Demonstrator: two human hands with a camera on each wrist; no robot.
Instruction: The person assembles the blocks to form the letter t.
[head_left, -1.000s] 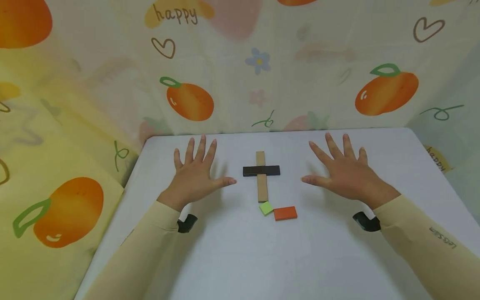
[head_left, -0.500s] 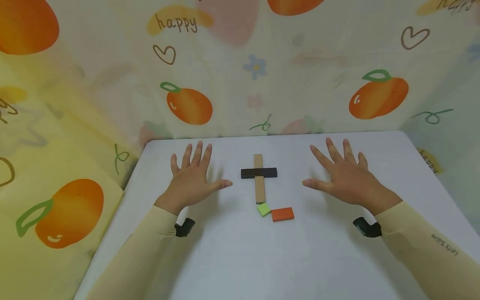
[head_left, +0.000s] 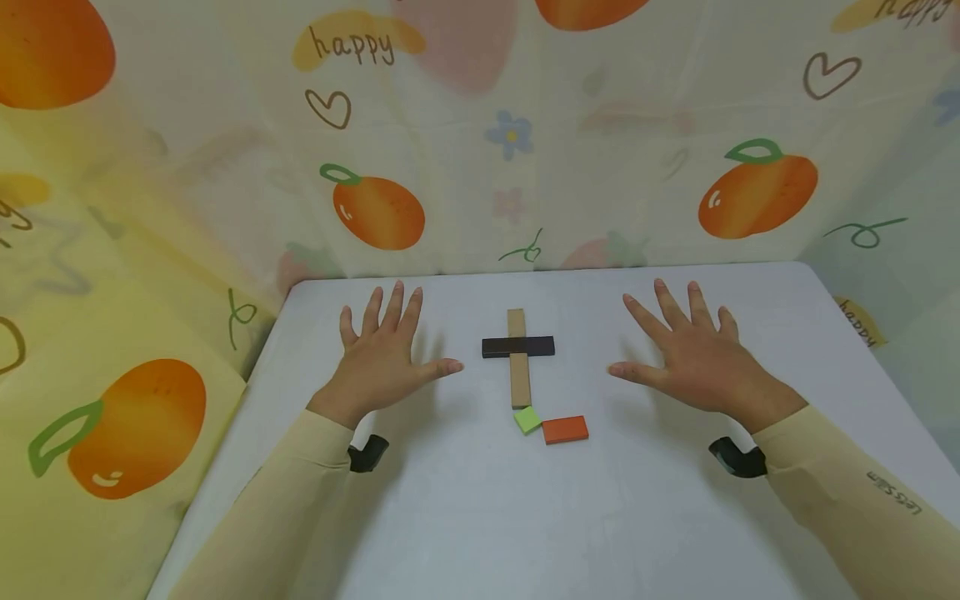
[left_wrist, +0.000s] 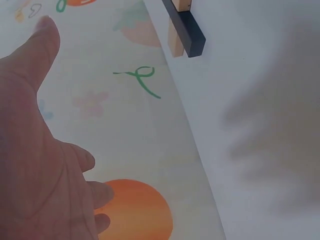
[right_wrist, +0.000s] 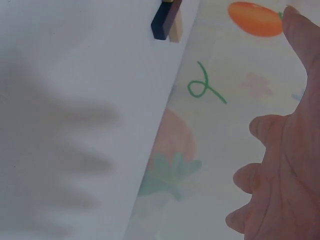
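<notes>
My left hand (head_left: 377, 365) hovers over the left of the white table with its fingers spread, holding nothing. Over on the right, my right hand (head_left: 699, 360) is spread the same way, also holding nothing. Between them a black block (head_left: 540, 345) lies crosswise, with light wooden block pieces (head_left: 520, 382) showing on its near and far sides. Whether these are one piece or two I cannot tell. A small lime-green block (head_left: 527, 420) is at the near wooden end, its corner close to an orange-red block (head_left: 566, 429). In the left wrist view, the black block (left_wrist: 190, 35) shows its end.
The white table (head_left: 480, 517) has its far edge against a fruit-printed cloth (head_left: 450, 150). More cloth hangs at the left and right sides. Dark wrist devices (head_left: 368, 453) sit under both cuffs, and the hands cast soft shadows on the tabletop.
The head view has tilted slightly, so the table and blocks sit a little lower and further left. Both hands stay spread above the table; the blocks keep their arrangement.
</notes>
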